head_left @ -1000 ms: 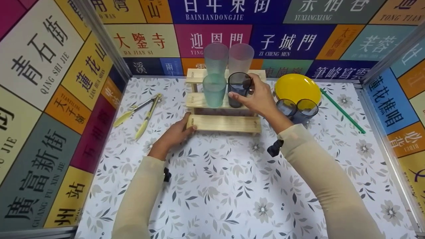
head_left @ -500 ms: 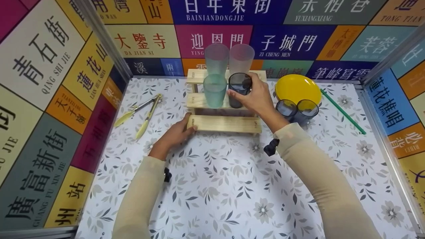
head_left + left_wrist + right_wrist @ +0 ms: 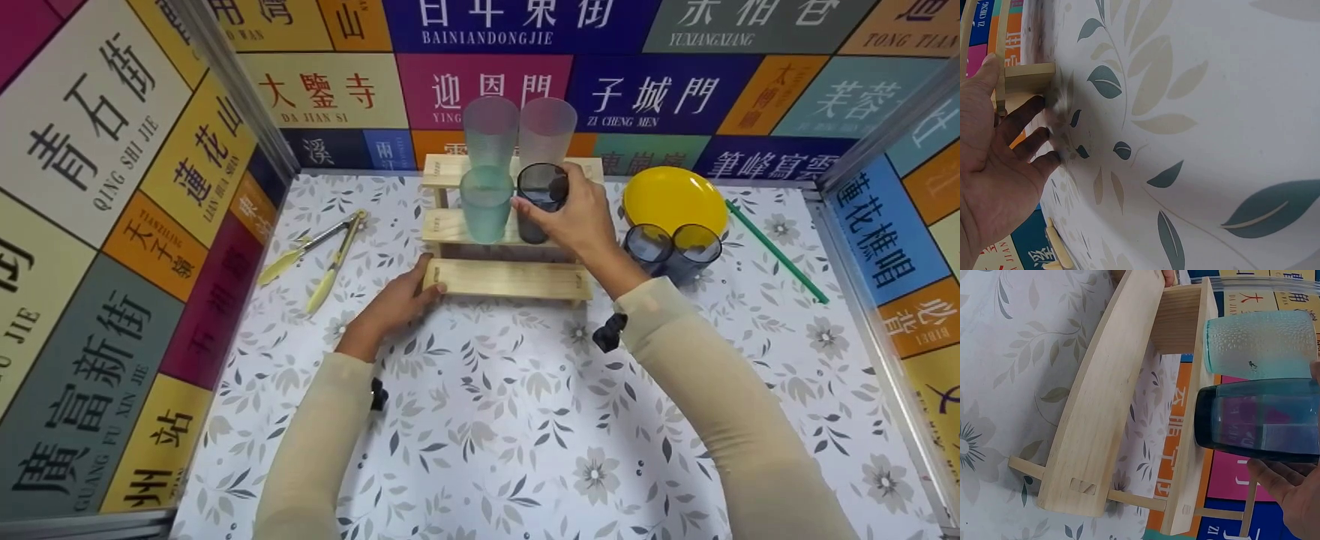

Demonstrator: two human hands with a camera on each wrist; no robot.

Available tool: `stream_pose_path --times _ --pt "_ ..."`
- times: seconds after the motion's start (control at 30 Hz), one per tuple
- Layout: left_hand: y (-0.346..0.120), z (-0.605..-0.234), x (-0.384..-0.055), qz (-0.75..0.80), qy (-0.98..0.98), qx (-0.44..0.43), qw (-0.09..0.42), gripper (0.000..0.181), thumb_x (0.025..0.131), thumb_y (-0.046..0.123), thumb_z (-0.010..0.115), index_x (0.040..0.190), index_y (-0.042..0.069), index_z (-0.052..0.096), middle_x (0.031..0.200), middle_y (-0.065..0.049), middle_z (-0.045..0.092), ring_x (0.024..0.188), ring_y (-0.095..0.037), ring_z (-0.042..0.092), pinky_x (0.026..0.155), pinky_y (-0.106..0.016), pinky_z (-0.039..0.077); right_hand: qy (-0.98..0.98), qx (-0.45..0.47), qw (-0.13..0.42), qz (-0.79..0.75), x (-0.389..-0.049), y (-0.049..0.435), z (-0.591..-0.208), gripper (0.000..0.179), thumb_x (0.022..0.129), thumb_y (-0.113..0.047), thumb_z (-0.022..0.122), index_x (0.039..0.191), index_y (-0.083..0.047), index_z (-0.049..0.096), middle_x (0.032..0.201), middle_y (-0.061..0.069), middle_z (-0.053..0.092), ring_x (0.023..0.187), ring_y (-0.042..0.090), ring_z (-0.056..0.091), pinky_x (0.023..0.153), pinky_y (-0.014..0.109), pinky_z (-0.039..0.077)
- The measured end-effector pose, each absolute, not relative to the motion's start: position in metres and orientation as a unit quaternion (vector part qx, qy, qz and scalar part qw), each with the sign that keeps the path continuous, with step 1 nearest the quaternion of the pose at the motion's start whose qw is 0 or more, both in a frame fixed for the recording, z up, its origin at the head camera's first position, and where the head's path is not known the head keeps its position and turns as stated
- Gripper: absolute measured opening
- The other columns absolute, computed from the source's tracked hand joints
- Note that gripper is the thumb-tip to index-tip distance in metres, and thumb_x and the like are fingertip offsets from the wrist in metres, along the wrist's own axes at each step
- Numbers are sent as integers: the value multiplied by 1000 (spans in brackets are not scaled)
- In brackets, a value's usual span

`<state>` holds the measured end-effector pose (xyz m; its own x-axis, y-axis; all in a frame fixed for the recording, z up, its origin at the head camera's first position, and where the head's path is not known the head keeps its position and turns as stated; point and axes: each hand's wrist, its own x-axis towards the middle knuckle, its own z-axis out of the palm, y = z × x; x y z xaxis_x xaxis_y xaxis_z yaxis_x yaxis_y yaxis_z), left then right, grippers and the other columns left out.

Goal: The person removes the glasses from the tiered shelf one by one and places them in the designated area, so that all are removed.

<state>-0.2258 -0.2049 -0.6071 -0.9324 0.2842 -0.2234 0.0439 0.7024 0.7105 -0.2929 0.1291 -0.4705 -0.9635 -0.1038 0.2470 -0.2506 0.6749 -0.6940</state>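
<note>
In the head view my right hand [image 3: 581, 214] holds a dark grey see-through cup [image 3: 541, 221] upright on the middle step of a wooden tiered rack [image 3: 510, 279]. The thumb is at its front and the fingers are around its right side. Next to it on that step stands a frosted green cup [image 3: 486, 210]. On the top step are two clear frosted cups [image 3: 491, 131]. My left hand [image 3: 397, 300] grips the left end of the bottom step. In the right wrist view the dark cup's base [image 3: 1204, 417] meets the step's surface.
Two more dark cups [image 3: 690, 251] stand right of the rack, in front of a yellow plate [image 3: 671, 196]. A green straw [image 3: 776, 251] lies beyond them. Yellow-tipped tongs [image 3: 330, 259] lie at the left. Printed panels surround the flower-patterned table [image 3: 525, 435].
Almost nothing differs. My right wrist has shifted slightly to the left while its hand stays on the dark cup. The left hand keeps its place on the rack.
</note>
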Motion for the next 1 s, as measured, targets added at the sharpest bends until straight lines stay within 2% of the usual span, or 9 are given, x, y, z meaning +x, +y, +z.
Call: stream_pose_path --times 0.23,0.53,1.0 --pt "-204 -610 -226 374 910 83 159 85 114 59 51 180 22 11 171 -26 46 158 -45 48 131 -58 38 -906 105 112 394 -292 127 -473 93 88 -64 89 153 -6 56 132 21 77 116 37 76 100 52 62" --pt "-204 -606 -226 370 912 87 151 85 115 57 51 179 17 13 169 -29 48 154 -48 52 130 -60 40 -903 115 135 392 -292 127 -474 87 89 -61 89 151 -7 61 128 21 79 115 37 78 99 53 62" --pt "-202 -607 -227 371 912 75 158 84 114 59 52 180 24 12 173 -21 46 157 -44 50 130 -59 39 -897 122 164 391 -291 138 -473 85 86 -62 91 147 -9 65 123 18 80 110 38 77 93 52 61"
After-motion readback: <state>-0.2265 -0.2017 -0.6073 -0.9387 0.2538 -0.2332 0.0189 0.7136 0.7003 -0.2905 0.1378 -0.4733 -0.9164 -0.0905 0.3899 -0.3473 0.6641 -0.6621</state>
